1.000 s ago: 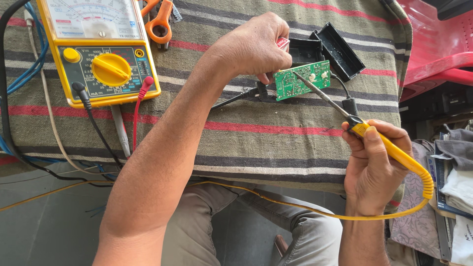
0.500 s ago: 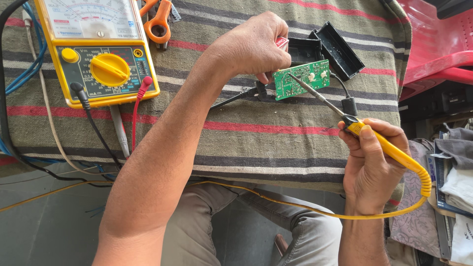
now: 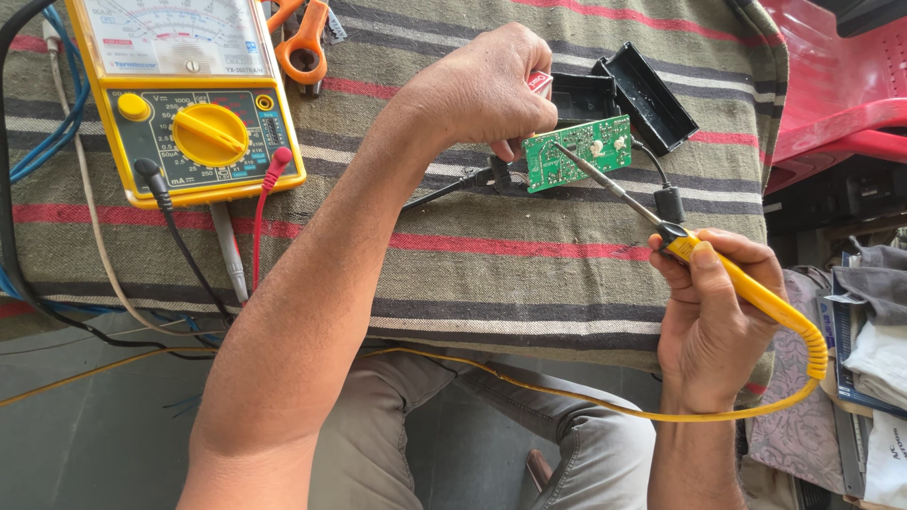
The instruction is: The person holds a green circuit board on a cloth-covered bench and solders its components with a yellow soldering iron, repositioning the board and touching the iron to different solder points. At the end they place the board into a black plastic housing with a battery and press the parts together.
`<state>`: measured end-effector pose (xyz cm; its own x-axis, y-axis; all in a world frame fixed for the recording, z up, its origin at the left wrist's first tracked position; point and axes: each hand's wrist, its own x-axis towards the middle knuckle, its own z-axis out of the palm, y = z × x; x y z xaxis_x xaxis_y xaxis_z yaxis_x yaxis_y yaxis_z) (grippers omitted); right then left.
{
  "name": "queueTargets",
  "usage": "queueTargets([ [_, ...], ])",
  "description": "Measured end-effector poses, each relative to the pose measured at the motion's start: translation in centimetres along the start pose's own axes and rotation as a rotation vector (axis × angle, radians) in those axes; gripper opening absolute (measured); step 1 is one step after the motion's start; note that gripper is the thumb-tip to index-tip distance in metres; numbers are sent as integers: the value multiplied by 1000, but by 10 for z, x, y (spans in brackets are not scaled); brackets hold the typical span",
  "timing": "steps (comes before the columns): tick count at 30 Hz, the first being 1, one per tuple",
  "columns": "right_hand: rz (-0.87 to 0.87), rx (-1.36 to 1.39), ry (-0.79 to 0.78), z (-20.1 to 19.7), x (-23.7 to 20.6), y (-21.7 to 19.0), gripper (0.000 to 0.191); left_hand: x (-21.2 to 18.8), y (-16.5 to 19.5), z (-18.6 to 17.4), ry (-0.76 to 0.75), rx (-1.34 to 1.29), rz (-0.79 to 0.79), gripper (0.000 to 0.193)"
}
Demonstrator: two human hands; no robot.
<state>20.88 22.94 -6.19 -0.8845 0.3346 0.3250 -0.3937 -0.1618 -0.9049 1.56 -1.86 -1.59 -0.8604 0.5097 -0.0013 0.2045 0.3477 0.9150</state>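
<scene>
Yellow-handled soldering iron [image 3: 746, 288] sits nearest, in the right hand [image 3: 713, 321]: grip pressed together around the handle, thumb on top, its yellow cord [image 3: 605, 406] looping back below the tabletop edge. The metal tip slants up-left and meets the green circuit board [image 3: 578, 151]. The board lies on the striped cloth [image 3: 491, 274] covering the tabletop, tilted slightly. The left hand [image 3: 482, 90] is over the board's left end, fingers curled and pinching it (exact contact hidden under the knuckles). Just behind the board are two black plastic case halves [image 3: 642, 94], both open; what lies inside cannot be told. Far left: yellow analogue multimeter [image 3: 189, 104] with black and red leads plugged in. Orange-handled pliers [image 3: 302, 42] at the far edge.
</scene>
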Motion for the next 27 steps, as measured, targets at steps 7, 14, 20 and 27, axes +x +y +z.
queueTargets([
  [7, -41, 64, 57, -3, -2, 2, 8, -2, -1, -1, -10, 17, 35, 6],
  [14, -41, 33, 35, -3, -3, 1, 3, -4, -1, -3, -59, 81, 72, 7],
  [20, -32, 26, 18, -2, -3, 1, 3, -6, 0, -2, -57, 105, 68, 9],
  [27, -42, 29, 19, 0, -4, 1, 4, -8, 3, -2, -49, 128, 78, 8],
])
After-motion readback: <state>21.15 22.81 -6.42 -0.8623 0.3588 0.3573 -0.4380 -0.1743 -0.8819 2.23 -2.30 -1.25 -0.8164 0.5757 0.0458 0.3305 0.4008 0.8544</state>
